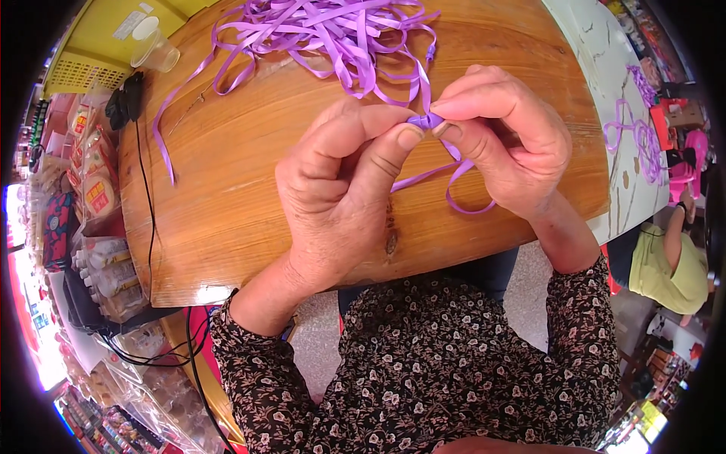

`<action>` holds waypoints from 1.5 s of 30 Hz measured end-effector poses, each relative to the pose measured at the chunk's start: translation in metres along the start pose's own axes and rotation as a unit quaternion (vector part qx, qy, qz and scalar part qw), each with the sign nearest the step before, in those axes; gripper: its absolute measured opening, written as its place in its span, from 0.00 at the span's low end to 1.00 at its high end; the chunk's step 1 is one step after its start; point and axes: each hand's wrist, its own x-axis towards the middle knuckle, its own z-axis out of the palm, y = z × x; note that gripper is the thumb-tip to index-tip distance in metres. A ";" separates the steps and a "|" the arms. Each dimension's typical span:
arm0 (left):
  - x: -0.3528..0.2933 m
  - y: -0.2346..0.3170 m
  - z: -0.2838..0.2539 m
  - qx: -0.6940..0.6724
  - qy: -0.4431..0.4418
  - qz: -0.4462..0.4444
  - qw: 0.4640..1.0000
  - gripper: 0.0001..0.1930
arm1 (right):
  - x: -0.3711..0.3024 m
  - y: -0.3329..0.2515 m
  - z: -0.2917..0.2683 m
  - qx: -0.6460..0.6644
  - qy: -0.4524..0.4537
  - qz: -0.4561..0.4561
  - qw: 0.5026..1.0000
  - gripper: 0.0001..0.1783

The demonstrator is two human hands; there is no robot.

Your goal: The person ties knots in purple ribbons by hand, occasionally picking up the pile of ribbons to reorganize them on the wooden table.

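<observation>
Wooden tabletop (pixel 219 174) filled most of the view, with a loose purple ribbon pile (pixel 333 34) at its far side; places below go by that pile. Nearer the wearer than the pile, a small purple bundle (pixel 426 121) was up between the two hands. Progress, as judged: bundle partly formed, ribbon looking folded or wrapped tight at that spot; whether knotted, cannot tell, fingertips covered part of it. One similar small tight piece (pixel 431 51) sat at the pile's right edge, so probably one like it was done. Most ribbon in the pile looked unworked, so plenty seemed left; no exact count possible, strands overlapped.

Bundle lay right at the fingertips, touching both hands. Left hand (pixel 333 174), on the wearer's side of the pile, pinched the bundle's left end between thumb and index finger. Right hand (pixel 522 144), to the right of and nearer than the pile, pinched its right end the same way, other fingers curled. One strand ran from the bundle up toward the pile; a ribbon tail (pixel 423 177) hung below, on the side away from the pile.

Further out: long loose strand (pixel 160 144) left of the pile, clear plastic cup (pixel 157 49) beyond it, yellow crate (pixel 87 72) farther left. Well right of the pile, more purple ribbon (pixel 646 147) lay on a white veined surface (pixel 605 68).
</observation>
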 end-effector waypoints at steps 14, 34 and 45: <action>0.000 -0.002 -0.001 -0.006 -0.002 -0.021 1.000 0.03 | 0.003 0.001 -0.004 -0.075 -0.029 -0.090 0.993 0.08; 0.001 0.002 -0.003 0.206 -0.057 0.185 0.959 0.08 | 0.007 -0.003 -0.013 -0.110 -0.082 -0.142 0.980 0.07; -0.001 0.003 -0.001 0.193 -0.058 0.171 0.964 0.08 | 0.005 -0.004 -0.013 -0.071 -0.093 -0.106 0.987 0.08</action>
